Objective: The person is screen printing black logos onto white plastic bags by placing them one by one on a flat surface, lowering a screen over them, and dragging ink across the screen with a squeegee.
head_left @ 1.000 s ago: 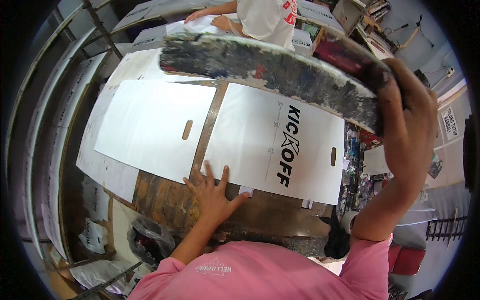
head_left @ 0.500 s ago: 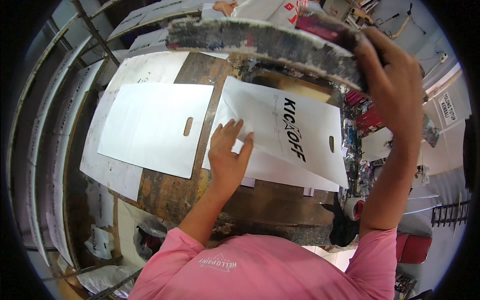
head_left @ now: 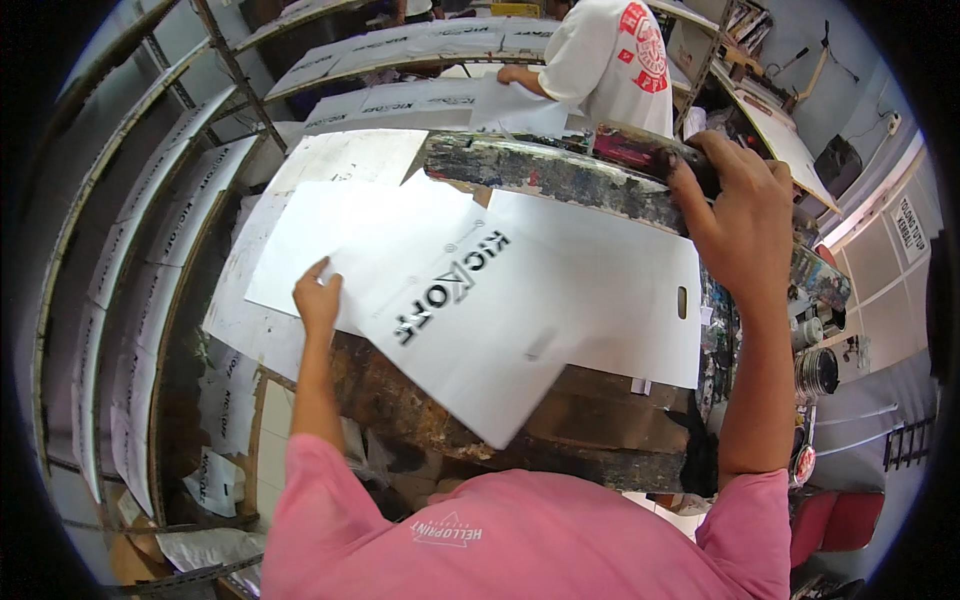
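Observation:
A flat white bag with black lettering (head_left: 500, 370) lies slanted, its left part over a blank white bag (head_left: 300, 225). My left hand (head_left: 318, 293) is closed on the printed bag's left edge; its exact fingertip contact is hard to see. Another white bag (head_left: 620, 290) with a handle slot lies flat on the right, partly under the printed one. Behind it stands a raised, ink-stained printing screen frame (head_left: 560, 172), seen along its edge. My right hand (head_left: 735, 205) grips the frame's right end, fingers curled over the top.
Racks (head_left: 180, 240) with printed bags line the left. A co-worker in a white shirt (head_left: 600, 60) reaches over bags on the far rack. The worktable (head_left: 560, 410) is ink-stained, with a black cloth (head_left: 700, 445) on its right edge. A red chair (head_left: 850, 520) stands at right.
My left hand has moved left, carrying the printed bag off the right-hand spot and turning it. A bag without visible print now shows there. The screen frame appears farther back.

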A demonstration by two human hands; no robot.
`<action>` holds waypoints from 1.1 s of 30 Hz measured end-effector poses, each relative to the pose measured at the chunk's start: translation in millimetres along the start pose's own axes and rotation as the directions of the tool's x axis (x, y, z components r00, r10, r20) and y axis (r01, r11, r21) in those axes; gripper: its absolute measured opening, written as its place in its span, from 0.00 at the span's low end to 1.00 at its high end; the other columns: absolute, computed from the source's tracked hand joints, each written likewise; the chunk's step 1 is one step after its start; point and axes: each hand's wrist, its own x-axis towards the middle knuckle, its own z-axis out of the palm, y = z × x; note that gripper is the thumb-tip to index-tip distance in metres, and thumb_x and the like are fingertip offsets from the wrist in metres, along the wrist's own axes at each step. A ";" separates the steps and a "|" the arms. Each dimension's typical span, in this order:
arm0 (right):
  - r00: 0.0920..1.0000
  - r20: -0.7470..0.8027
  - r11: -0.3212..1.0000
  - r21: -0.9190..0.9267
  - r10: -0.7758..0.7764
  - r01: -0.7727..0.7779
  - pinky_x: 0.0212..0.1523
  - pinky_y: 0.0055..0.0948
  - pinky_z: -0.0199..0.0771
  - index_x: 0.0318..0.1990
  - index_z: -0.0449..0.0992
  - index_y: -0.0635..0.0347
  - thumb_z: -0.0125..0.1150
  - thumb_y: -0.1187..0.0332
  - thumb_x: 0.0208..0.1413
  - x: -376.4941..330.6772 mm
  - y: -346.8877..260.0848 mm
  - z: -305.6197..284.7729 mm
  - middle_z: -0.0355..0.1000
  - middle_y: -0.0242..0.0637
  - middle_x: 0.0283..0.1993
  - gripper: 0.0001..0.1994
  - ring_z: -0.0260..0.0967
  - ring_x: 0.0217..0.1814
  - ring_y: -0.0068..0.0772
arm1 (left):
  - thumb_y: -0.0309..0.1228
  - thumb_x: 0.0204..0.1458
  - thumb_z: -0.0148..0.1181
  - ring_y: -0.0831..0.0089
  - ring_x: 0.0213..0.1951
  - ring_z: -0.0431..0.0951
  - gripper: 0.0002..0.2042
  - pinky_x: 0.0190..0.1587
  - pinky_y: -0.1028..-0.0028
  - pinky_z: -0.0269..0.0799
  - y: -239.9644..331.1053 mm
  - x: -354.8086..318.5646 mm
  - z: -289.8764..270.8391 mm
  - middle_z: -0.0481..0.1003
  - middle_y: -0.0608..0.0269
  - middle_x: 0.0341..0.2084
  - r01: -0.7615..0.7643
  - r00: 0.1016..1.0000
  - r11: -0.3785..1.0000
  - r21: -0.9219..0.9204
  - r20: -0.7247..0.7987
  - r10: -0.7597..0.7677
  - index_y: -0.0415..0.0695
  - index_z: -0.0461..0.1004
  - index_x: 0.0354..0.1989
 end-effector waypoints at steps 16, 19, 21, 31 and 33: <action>0.650 0.682 0.857 0.507 -0.334 -0.092 0.58 0.53 0.75 0.59 0.80 0.57 0.69 0.67 0.60 -154.0 27.8 44.8 0.77 0.48 0.50 0.19 0.74 0.56 0.58 | 0.25 0.32 0.90 0.67 0.54 0.82 0.49 0.62 0.67 0.77 199.8 -181.8 -20.7 0.83 0.55 0.53 0.403 0.826 0.649 -0.645 0.562 0.046 0.34 0.70 0.69; 0.720 0.664 0.872 0.458 -0.204 -0.176 0.56 0.52 0.77 0.63 0.79 0.51 0.67 0.67 0.62 -175.3 48.4 107.6 0.79 0.45 0.54 0.21 0.76 0.57 0.55 | 0.42 0.21 0.94 0.59 0.49 0.78 0.53 0.54 0.61 0.74 158.7 -202.3 8.6 0.77 0.58 0.44 0.045 0.885 0.940 -0.337 0.450 0.119 0.39 0.77 0.65; 0.824 0.547 0.902 0.417 -0.147 -0.115 0.55 0.51 0.78 0.65 0.78 0.48 0.66 0.67 0.63 -167.3 68.2 163.7 0.80 0.44 0.55 0.22 0.76 0.57 0.54 | 0.45 0.18 0.94 0.58 0.46 0.73 0.54 0.52 0.61 0.71 137.5 -213.4 23.2 0.71 0.59 0.41 -0.105 0.917 0.925 -0.364 0.325 0.232 0.39 0.78 0.63; 0.884 0.438 0.963 0.265 -0.164 0.047 0.51 0.51 0.81 0.61 0.80 0.42 0.64 0.57 0.65 -75.7 144.4 373.5 0.78 0.38 0.47 0.18 0.77 0.53 0.49 | 0.52 0.15 0.91 0.60 0.45 0.68 0.57 0.48 0.59 0.67 126.1 -214.5 30.9 0.66 0.61 0.40 -0.169 0.866 0.970 -0.175 0.444 0.231 0.41 0.78 0.64; 0.870 0.482 0.986 0.166 -0.100 0.022 0.47 0.51 0.82 0.58 0.80 0.43 0.66 0.50 0.64 -79.6 138.0 376.2 0.78 0.36 0.46 0.19 0.78 0.53 0.47 | 0.54 0.16 0.90 0.60 0.43 0.68 0.57 0.46 0.59 0.66 127.7 -213.4 31.5 0.66 0.62 0.38 -0.190 0.870 0.965 -0.181 0.424 0.251 0.41 0.79 0.64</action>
